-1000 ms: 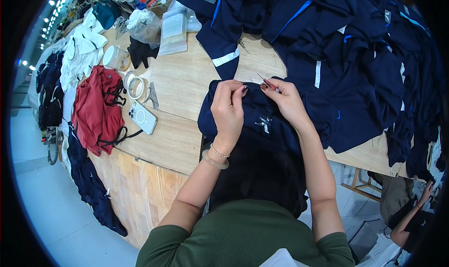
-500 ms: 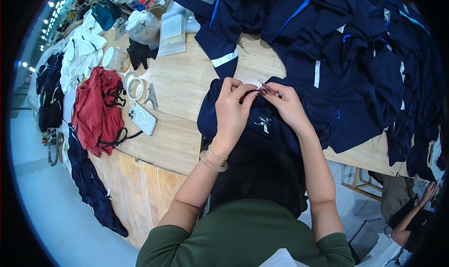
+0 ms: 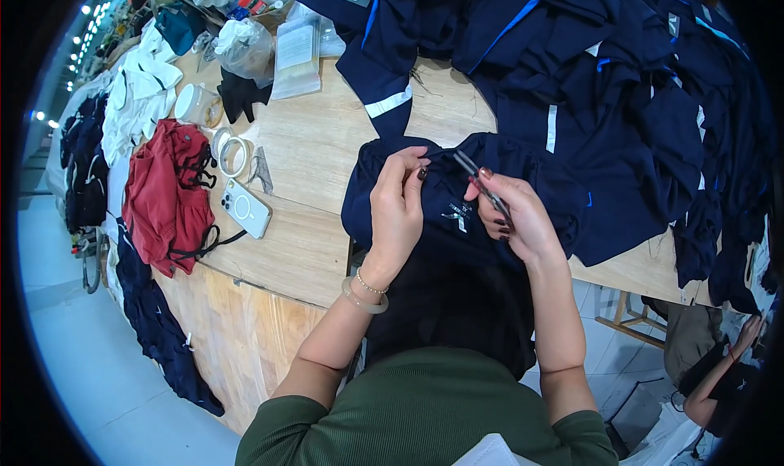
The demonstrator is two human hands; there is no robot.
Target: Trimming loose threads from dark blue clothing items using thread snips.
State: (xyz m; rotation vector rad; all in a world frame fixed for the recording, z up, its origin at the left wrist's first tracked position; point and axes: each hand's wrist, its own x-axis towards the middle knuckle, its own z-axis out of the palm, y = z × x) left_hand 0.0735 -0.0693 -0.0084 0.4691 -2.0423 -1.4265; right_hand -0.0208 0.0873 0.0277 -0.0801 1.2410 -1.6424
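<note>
**Handwork at a pale wooden table**

A navy fabric garment bearing a silvery print lies at the near edge. Above it, the right hand has its fingers clamped on a slim dark metal tool; the left hand is at the garment's upper rim, though whether its fingertips pinch cloth cannot be told.

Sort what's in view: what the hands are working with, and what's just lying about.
In use:
navy garment under the left hand
slim dark tool in the right hand
perhaps the navy clothing pile

Apparently lying about:
phone
red garment
plastic bag
black cloth
</note>
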